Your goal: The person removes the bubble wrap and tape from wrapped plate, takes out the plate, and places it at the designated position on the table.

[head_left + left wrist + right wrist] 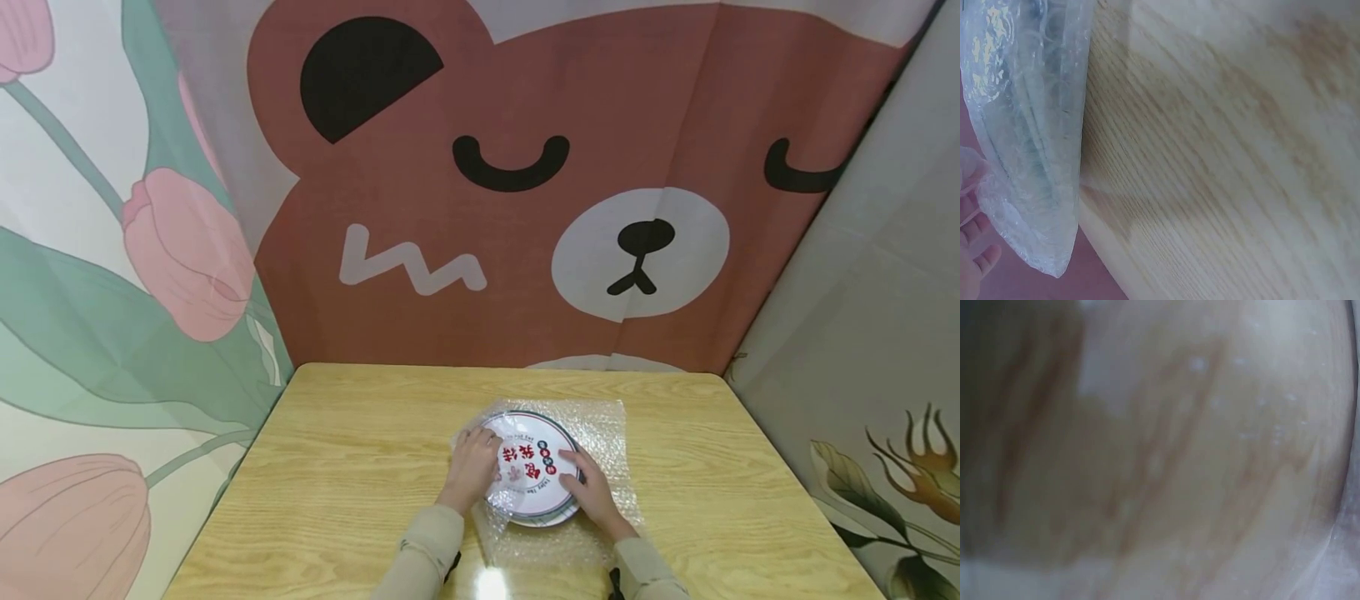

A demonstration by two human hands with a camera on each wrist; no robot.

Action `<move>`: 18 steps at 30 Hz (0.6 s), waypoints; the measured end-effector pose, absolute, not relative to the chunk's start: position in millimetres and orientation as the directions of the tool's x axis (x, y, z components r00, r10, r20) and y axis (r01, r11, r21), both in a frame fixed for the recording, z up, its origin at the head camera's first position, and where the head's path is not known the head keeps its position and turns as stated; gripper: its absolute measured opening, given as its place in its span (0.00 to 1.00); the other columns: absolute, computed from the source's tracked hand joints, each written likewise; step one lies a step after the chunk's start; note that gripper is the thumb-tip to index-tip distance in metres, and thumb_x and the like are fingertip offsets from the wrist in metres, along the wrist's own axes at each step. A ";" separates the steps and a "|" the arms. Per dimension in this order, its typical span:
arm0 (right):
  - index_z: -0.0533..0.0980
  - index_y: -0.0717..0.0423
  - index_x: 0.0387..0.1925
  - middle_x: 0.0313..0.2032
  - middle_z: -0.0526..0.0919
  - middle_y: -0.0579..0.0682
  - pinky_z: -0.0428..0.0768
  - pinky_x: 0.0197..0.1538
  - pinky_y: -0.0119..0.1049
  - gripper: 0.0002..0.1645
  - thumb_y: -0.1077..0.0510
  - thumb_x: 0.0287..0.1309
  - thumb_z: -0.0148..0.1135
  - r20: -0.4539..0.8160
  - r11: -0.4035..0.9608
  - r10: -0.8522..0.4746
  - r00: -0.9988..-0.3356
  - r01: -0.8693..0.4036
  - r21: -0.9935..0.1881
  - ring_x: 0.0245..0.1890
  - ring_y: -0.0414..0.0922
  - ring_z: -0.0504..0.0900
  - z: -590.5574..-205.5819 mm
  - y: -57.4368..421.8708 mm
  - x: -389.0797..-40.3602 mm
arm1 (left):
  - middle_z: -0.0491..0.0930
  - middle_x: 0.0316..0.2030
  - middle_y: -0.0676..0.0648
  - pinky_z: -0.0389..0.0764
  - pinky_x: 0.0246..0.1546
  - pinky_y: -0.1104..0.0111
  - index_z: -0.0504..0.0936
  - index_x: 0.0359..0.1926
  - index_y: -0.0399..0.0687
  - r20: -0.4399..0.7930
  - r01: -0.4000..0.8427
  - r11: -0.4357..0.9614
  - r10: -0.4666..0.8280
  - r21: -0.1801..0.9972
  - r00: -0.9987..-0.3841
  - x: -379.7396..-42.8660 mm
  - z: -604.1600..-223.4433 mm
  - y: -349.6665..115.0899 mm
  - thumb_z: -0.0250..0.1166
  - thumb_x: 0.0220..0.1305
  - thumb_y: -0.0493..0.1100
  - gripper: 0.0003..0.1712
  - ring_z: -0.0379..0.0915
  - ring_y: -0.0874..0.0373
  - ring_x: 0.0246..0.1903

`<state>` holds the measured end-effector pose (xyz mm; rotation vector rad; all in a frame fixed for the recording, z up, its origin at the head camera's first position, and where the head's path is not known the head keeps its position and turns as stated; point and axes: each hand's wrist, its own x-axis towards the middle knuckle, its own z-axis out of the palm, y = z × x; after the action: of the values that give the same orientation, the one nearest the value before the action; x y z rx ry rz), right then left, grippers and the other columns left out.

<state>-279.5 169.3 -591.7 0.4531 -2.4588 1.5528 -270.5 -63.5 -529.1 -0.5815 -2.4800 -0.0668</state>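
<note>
A round white plate (531, 500) with red and dark lettering and a dark-rimmed edge lies on a sheet of clear bubble wrap (600, 425). More rims show below its near edge, like a stack. My left hand (472, 462) grips a flap of the wrap folded over the plate's left side. In the left wrist view, the bubble wrap (1029, 137) curves round the layered plate edges, and left-hand fingers (985, 259) show at the border. My right hand (595, 490) rests on the plate's right rim, thumb and fingers reaching onto its face.
The wrap and plate lie near the front middle of a wooden table (360, 450). A bear-print cloth (525, 275) hangs behind the table's far edge. Printed cloths also stand on the left and right. The right wrist view shows a blurred tabletop (1160, 456).
</note>
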 end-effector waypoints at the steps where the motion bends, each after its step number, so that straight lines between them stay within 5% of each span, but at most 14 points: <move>1: 0.73 0.66 0.48 0.60 0.60 0.67 0.52 0.61 0.51 0.22 0.66 0.47 0.59 0.326 0.403 -0.151 -0.933 -0.359 -0.842 0.60 0.62 0.57 -591.9 169.4 -279.6 | 0.77 0.34 0.51 0.70 0.42 0.63 0.80 0.34 0.48 0.549 0.418 0.905 0.392 -0.084 -0.738 -271.4 -528.8 -62.9 0.66 0.43 0.41 0.12 0.70 0.57 0.39; 18: 0.73 0.65 0.48 0.60 0.59 0.68 0.53 0.61 0.52 0.22 0.66 0.48 0.59 0.321 0.404 -0.153 -0.935 -0.356 -0.843 0.60 0.63 0.57 -591.5 170.1 -279.4 | 0.78 0.30 0.52 0.72 0.37 0.65 0.81 0.25 0.49 0.552 0.360 0.928 0.352 -0.100 -0.756 -281.5 -534.3 -61.8 0.69 0.38 0.42 0.08 0.71 0.57 0.36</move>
<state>-279.4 170.1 -591.5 0.4528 -2.4648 1.5524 -281.5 -61.8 -534.3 -0.5059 -2.4955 -0.0161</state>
